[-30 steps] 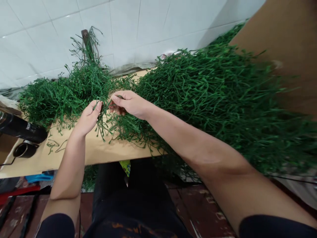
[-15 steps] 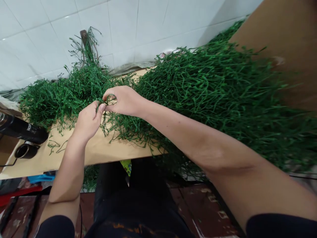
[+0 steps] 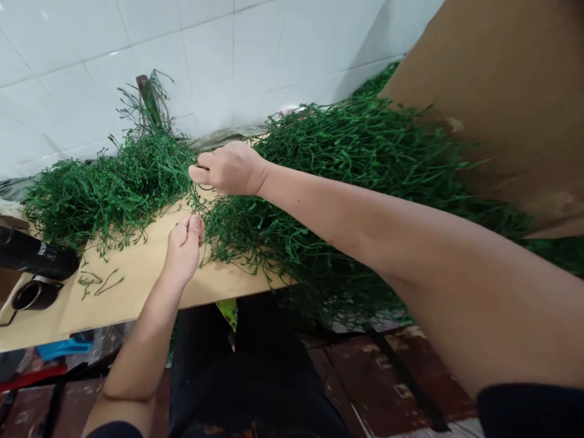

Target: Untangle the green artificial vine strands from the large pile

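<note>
My right hand (image 3: pixel 230 169) is closed, with its fingers curled around a thin green plant stem (image 3: pixel 195 198). Below it, my left hand (image 3: pixel 183 243) pinches the lower part of the same stem between thumb and fingers. The stem runs roughly upright between the two hands, and its ends are hidden in the grips. To the right and partly under my right forearm lies a large heap of green stems (image 3: pixel 337 140) with small forked tips. A smaller, tangled pile of green stems (image 3: pixel 109 188) spreads to the left of my hands.
Loose stem pieces (image 3: pixel 109 283) lie on the cardboard-covered table (image 3: pixel 137 292). At the left stand a black flask (image 3: pixel 36 255) and a dark cup (image 3: pixel 34 295). A cardboard sheet (image 3: pixel 493 91) rises at the right, and a white tiled wall (image 3: pixel 205 61) closes off the back.
My hands have moved apart: the right one has turned knuckles up and risen slightly, while the left one has dropped lower and shifted right. The camera view has tilted slightly.
</note>
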Available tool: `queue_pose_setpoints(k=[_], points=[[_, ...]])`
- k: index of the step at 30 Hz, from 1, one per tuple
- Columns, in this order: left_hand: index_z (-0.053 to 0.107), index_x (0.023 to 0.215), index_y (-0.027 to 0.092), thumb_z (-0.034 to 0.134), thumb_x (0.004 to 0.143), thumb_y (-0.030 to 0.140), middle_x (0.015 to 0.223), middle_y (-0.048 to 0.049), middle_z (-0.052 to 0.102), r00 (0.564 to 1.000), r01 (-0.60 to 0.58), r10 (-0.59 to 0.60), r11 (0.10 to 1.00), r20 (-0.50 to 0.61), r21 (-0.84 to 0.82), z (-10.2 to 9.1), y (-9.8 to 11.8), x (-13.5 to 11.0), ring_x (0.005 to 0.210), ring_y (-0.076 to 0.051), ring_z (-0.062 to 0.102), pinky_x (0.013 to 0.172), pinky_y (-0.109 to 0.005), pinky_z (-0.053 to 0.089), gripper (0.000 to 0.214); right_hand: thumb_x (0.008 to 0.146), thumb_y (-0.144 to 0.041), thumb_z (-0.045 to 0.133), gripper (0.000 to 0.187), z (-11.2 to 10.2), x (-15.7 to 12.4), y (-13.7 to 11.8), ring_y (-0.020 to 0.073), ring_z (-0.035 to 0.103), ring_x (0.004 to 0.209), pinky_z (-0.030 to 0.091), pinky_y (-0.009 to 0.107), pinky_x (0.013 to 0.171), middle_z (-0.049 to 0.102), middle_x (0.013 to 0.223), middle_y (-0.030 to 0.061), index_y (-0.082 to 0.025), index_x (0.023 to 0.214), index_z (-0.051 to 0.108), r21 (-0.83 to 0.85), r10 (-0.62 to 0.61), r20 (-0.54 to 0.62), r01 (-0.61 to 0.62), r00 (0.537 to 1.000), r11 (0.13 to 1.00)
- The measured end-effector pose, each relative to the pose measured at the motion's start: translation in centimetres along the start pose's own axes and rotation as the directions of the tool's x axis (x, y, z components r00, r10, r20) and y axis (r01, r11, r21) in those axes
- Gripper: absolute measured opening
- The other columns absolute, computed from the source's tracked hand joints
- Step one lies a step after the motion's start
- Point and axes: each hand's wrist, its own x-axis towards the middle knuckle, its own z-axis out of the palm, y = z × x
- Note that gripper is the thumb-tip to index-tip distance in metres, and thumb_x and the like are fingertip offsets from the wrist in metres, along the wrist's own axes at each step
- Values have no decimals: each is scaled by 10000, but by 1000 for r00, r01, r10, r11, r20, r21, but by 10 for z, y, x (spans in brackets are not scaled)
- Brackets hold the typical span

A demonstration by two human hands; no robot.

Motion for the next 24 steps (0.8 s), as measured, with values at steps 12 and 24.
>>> queue_pose_setpoints(k=[12,24], points=[[504,805,186,495,824,429,799,-63,565,979,-63,-42,868,200,493,15,-22,-5,737,-189,529,717,-364,447,244,813,-77,411,324,-25,-35,81,146,539,700,368,302,616,644,972,103,-169,1047,615,-40,430,-49,-432,902,901],[455,1211,188,628,691,560,1212,-133,514,953,-291,302,898,19,331,1,3,63,1135,-241,506,917,-374,431,662,850,-212,412,234,-33,-35,24,138,552,752,369,266,690,645,817,60,-132,893,627,387,142,6,-133,990,912]])
